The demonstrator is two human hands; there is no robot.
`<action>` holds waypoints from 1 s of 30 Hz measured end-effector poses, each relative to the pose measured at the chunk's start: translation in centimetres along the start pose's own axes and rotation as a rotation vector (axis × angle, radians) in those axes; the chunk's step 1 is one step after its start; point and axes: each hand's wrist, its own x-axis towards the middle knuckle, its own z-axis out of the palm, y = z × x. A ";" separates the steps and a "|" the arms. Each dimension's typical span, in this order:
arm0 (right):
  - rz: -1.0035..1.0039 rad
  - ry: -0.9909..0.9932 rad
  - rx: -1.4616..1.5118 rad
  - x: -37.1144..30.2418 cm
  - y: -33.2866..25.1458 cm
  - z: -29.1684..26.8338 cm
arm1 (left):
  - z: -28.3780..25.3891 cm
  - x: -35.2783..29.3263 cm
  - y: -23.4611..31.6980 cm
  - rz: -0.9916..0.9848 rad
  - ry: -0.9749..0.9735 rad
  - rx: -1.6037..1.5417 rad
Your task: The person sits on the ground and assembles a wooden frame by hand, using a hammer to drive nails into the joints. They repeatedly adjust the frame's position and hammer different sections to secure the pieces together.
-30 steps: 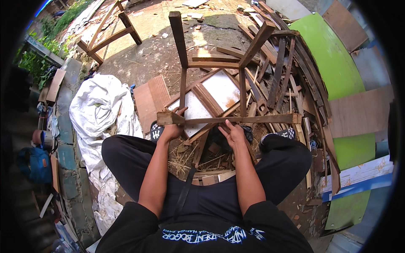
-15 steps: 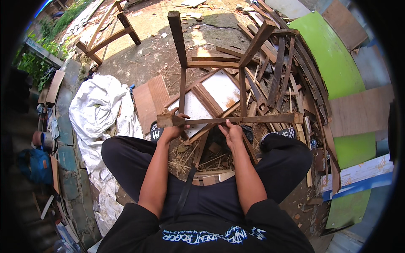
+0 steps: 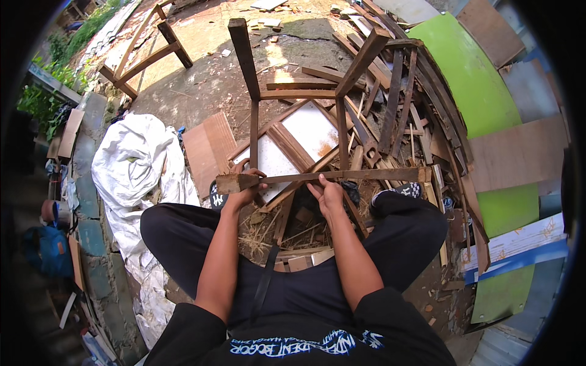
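Note:
A wooden frame of dark, worn bars stands before me, two of its legs pointing up and away. Its near bar runs left to right across my lap, with a thick block-like end at the left. My left hand is closed around this bar close to that end, fingers wrapped over it. Near the middle, my right hand pinches the same bar from below, thumb and fingertips against it. Behind the bar lies a white panel edged and crossed with brown wood, partly hidden by the frame.
A hand saw lies among piled wood strips at the right. Green boards lean beyond them. White sheeting and a plywood piece are at the left. Another wooden frame stands far left.
The whole view has shifted slightly, so the scene sits a little further left. Both hands stay on the near bar, and the frame has hardly moved against its surroundings.

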 end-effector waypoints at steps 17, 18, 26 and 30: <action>-0.358 0.097 -0.443 -1.3 -4.6 -2.0 | -0.1 -0.3 -1.1 0.035 -0.066 0.058; -0.362 0.090 -0.406 -1.3 -4.4 -1.6 | 0.2 -0.6 -2.2 0.049 -0.058 0.034; -0.383 0.131 -0.298 -0.2 -3.5 -2.0 | -0.4 -3.6 2.3 0.045 0.220 -0.112; -0.381 0.176 -0.340 -0.3 -3.8 -1.7 | -0.7 -4.5 3.7 -0.188 0.208 -0.242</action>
